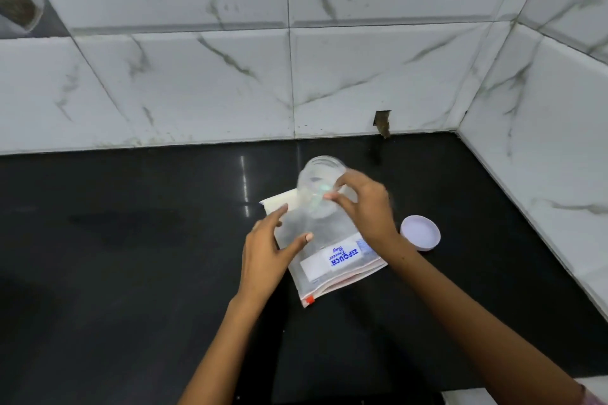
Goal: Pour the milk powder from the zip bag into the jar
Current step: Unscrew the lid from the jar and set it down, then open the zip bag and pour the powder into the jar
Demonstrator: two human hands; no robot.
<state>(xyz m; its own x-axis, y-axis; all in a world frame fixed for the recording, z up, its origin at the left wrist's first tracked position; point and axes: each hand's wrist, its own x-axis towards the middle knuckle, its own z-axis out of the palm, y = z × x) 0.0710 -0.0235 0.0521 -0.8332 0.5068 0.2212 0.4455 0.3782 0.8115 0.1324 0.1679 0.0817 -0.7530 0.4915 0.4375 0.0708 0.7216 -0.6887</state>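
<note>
A clear jar (320, 187) is gripped at its side by the right hand (365, 204) and held tilted above the zip bag (329, 250), which lies flat on the black table (131, 240). The left hand (266, 253), fingers spread, is pressed on the bag's left edge. A pale lid (421, 233) is seen just right of the bag.

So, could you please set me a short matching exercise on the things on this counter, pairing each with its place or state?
Things:
1. jar
2. zip bag
3. lid
4. left hand

Places or states:
A. lying flat on the black counter
B. held tilted in the right hand
C. resting on the bag's left edge
D. set down alone, right of the bag

Pairs: 1-B, 2-A, 3-D, 4-C
</note>
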